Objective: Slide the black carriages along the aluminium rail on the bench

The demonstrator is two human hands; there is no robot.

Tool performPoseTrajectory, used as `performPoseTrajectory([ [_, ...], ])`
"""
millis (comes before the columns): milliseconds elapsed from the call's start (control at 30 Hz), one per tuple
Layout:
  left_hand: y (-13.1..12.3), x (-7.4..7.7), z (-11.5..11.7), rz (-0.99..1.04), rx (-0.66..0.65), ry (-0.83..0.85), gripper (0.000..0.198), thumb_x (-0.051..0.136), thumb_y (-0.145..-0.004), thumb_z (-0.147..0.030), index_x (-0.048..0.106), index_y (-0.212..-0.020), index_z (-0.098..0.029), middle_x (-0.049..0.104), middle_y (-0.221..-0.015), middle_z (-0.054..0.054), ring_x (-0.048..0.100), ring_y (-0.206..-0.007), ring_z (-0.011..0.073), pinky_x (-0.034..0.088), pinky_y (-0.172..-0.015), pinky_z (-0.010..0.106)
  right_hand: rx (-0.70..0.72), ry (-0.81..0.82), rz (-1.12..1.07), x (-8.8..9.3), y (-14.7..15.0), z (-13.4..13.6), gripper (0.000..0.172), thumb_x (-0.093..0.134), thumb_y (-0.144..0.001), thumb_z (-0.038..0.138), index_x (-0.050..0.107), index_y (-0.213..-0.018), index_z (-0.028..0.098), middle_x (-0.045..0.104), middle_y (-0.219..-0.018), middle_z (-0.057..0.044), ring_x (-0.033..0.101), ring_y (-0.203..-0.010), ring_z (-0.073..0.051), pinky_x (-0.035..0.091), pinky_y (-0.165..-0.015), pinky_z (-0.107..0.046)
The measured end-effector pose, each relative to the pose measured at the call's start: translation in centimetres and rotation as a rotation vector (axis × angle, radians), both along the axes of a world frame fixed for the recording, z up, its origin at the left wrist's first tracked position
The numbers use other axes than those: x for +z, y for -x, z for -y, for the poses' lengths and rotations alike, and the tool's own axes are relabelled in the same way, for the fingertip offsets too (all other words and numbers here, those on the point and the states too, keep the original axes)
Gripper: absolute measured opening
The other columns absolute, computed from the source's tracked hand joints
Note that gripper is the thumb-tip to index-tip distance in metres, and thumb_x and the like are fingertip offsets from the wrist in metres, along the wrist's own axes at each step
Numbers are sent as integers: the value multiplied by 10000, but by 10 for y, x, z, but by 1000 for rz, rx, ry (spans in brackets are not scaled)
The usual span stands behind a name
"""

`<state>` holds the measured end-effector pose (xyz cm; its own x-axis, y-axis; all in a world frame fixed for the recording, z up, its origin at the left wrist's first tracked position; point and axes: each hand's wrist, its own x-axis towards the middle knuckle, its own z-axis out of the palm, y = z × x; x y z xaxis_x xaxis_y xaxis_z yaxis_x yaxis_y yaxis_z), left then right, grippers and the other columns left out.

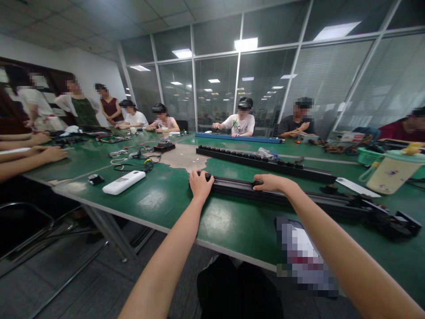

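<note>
A long black channel-shaped bar (232,185) lies on the green table in front of me, its open side up. My left hand (201,184) is closed over the bar's left end, where a small dark piece shows beside the fingers. Farther right along the same bar, my right hand (272,182) pinches a small black part (257,182) at the channel. Most of that part is hidden by the fingers. Several loose black parts (395,221) lie around the bar's right end.
Behind lies a second black bar (245,158) holding a row of black blocks. A blurred-out phone-like object (302,252) rests under my right forearm. A white power bank (124,182), cables (139,164) and a cream cup (393,173) stand around. Several people sit or stand around the table.
</note>
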<state>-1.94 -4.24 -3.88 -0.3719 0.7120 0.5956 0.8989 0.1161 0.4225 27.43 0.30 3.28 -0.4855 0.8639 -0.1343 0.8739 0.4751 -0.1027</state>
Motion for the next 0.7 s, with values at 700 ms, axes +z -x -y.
performPoseTrajectory([
  [700,1,-2,-1,-6,-3,-9,269,665,-901,-412,745,-1075,-222,582,-1279,132,513,-1250,314,412,-1111,414,-64,-17,-141,-10,-13,8,396,642,-906,499,680,-1203,240,749,-1218,-97,704,-1082,-283,520,-891,-326],
])
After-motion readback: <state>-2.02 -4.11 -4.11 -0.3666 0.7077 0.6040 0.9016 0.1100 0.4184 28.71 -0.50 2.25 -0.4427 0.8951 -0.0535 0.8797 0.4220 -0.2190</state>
